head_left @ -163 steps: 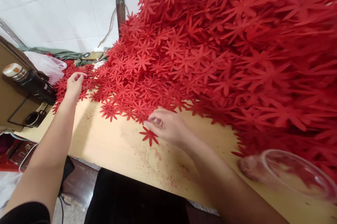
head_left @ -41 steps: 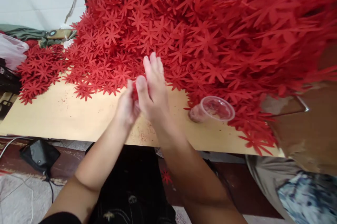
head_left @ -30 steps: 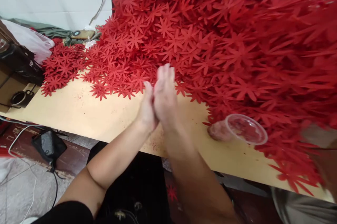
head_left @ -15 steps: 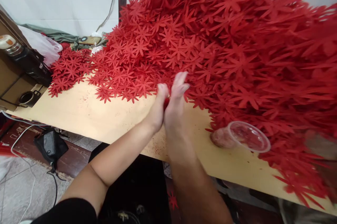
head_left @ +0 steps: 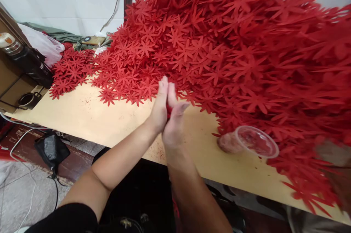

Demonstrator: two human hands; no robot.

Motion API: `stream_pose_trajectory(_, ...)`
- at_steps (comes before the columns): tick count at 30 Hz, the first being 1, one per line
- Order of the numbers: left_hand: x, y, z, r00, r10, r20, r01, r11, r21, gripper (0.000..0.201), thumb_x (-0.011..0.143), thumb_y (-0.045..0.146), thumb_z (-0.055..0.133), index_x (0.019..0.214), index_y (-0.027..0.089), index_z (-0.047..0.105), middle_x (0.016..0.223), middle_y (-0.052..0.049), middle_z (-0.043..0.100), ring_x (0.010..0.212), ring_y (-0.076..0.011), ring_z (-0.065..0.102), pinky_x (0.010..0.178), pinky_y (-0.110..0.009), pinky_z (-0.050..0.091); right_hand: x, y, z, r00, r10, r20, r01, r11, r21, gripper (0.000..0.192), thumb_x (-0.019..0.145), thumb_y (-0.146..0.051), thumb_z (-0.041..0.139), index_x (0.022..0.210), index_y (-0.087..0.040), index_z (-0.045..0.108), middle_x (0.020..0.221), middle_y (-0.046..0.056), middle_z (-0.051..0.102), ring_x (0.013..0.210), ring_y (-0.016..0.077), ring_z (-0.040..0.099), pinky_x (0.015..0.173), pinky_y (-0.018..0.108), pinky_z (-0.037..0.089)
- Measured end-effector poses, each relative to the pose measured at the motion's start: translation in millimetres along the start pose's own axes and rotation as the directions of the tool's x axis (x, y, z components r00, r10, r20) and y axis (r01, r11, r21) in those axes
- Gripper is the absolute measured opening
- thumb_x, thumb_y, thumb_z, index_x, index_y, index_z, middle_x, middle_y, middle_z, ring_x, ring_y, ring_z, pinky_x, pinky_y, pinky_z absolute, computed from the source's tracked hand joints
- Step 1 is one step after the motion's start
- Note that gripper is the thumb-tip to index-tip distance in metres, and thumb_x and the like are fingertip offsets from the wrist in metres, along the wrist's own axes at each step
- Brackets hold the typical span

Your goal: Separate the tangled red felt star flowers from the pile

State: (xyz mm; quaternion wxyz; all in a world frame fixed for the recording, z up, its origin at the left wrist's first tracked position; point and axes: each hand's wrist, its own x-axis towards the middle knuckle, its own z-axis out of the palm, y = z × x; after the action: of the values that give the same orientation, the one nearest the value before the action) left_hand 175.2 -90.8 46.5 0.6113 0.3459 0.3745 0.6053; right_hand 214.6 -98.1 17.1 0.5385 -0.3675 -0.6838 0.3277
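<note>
Two bare hands meet palm to palm above the near edge of the table: the left hand and the right hand press flat against each other, fingers pointing away from the person, with a sliver of red showing in the seam between them. That sliver looks like a red flower cutout pinched between the palms, though most of it is covered and its shape cannot be made out. Judging from the pressed palms, the step in hand seems to be rolling or flattening this one piece between the hands; the next move would call for parting the palms without letting the thin piece slip out. Just right of the hands, toward the near right edge, a clear plastic cup lies on its side, its contents too blurred to tell. Beyond the hands, a huge heap of red flower cutouts covers the middle and right of the table and runs out of view at the top and right. A smaller patch of cutouts lies at the far left edge, beside a dark flask and a white plastic bag.
</note>
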Motion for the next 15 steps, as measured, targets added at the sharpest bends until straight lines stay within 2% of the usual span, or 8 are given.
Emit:
stream_pose_trajectory(2,-13.8,-1.1,3.5,0.996,0.027,0.091,-0.031,0.999,0.038,0.060,0.095,0.044,0.013,0.149,0.019,0.021,0.158,0.002,0.022,0.148,-0.0149,0.006,0.121,-0.029,0.009,8.6,2.4,-11.1,0.998,0.025,-0.066,-0.021,0.998,0.051,0.074,0.085,-0.071,0.010,0.149,-0.036,0.019,0.154,-0.002,0.028,0.149,0.0252,0.005,0.119,0.058,0.007)
stream_pose_trajectory(4,-29.7,-4.0,6.6,0.984,0.076,0.160,-0.099,0.985,0.144,0.064,0.094,0.048,0.018,0.149,0.015,0.022,0.159,-0.001,0.017,0.148,-0.0156,0.002,0.121,-0.028,0.004,14.9,5.8,-20.4,0.990,0.068,-0.126,-0.055,0.993,0.104,0.073,0.085,-0.070,0.008,0.148,-0.037,0.021,0.155,-0.004,0.026,0.149,0.0229,0.005,0.120,0.054,0.003)
stream_pose_trajectory(6,-36.0,-7.0,6.7,0.968,0.126,0.215,-0.175,0.958,0.227,0.064,0.092,0.053,0.024,0.145,0.018,0.031,0.159,-0.002,0.019,0.148,-0.0176,0.003,0.121,-0.029,0.003,12.5,8.1,-22.1,0.983,0.126,-0.130,-0.106,0.982,0.155,0.071,0.087,-0.067,0.003,0.148,-0.036,0.021,0.157,-0.004,0.022,0.149,0.0209,0.005,0.121,0.052,0.004)
stream_pose_trajectory(8,-28.6,-9.9,3.8,0.974,0.143,0.176,-0.181,0.957,0.227,0.061,0.090,0.056,0.030,0.142,0.023,0.037,0.158,0.000,0.022,0.149,-0.0192,0.003,0.122,-0.032,0.003,2.1,7.1,-16.3,0.982,0.165,-0.095,-0.144,0.969,0.200,0.071,0.088,-0.065,0.002,0.148,-0.032,0.024,0.158,-0.004,0.019,0.149,0.0194,0.005,0.121,0.049,0.007)
stream_pose_trajectory(11,-8.6,-15.0,-0.6,0.997,0.073,0.025,-0.075,0.991,0.113,0.060,0.091,0.055,0.027,0.146,0.030,0.028,0.159,0.006,0.017,0.148,-0.0209,-0.003,0.122,-0.040,0.000,-9.2,-1.1,-6.9,0.986,0.162,-0.029,-0.150,0.955,0.255,0.075,0.087,-0.068,0.006,0.145,-0.029,0.033,0.157,-0.003,0.023,0.148,0.0188,0.009,0.121,0.047,0.009)
stream_pose_trajectory(13,-6.3,-17.1,0.5,0.994,0.087,0.062,-0.092,0.992,0.091,0.061,0.091,0.055,0.027,0.148,0.032,0.022,0.160,0.007,0.014,0.148,-0.0216,-0.003,0.122,-0.041,0.000,-3.5,-5.8,-9.4,0.990,0.130,-0.050,-0.110,0.949,0.295,0.075,0.085,-0.070,0.007,0.143,-0.031,0.036,0.155,-0.003,0.029,0.148,0.0193,0.013,0.121,0.049,0.009)
stream_pose_trajectory(15,-16.4,-16.4,4.6,0.982,0.117,0.151,-0.138,0.981,0.138,0.065,0.091,0.054,0.030,0.150,0.029,0.016,0.160,0.003,0.015,0.148,-0.0211,0.002,0.122,-0.038,0.003,9.9,-3.9,-19.8,0.983,0.114,-0.142,-0.060,0.938,0.342,0.068,0.086,-0.069,0.012,0.140,-0.036,0.039,0.152,-0.005,0.033,0.148,0.0187,0.013,0.121,0.050,0.008)
